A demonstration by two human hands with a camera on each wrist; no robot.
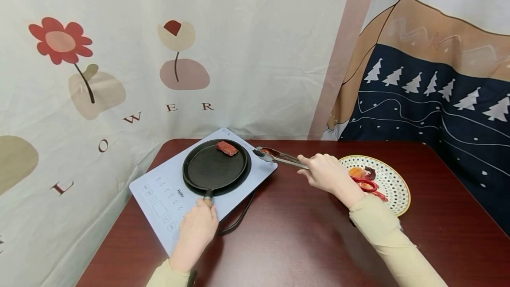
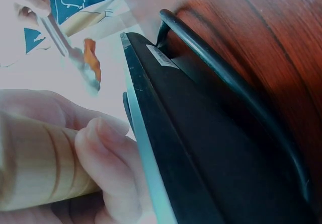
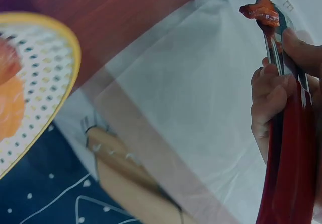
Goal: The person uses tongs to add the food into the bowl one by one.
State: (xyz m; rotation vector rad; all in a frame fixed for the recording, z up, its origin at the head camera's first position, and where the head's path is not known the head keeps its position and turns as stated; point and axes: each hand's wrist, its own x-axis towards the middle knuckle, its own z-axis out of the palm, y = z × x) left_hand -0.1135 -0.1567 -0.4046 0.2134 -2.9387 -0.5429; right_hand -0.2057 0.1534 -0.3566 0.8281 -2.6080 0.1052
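My left hand (image 1: 200,223) grips the wooden handle (image 2: 45,158) of a black frying pan (image 1: 213,169). One piece of raw meat (image 1: 227,148) lies in the pan near its far rim. Metal tongs (image 1: 287,160) with red handles (image 3: 292,168) are in my right hand (image 1: 324,172), its thumb and fingers wrapped round the arms. Their tips pinch a reddish-orange piece of meat (image 3: 261,11), held in the air just right of the pan. A dotted plate (image 1: 394,185) with more meat pieces stands beside my right forearm.
The pan rests on a pale flat induction cooker (image 1: 159,207), turned at an angle on the brown table (image 1: 295,234). A black power cord (image 1: 239,221) loops from beneath its near right side. A printed curtain (image 1: 255,48) hangs behind the table.
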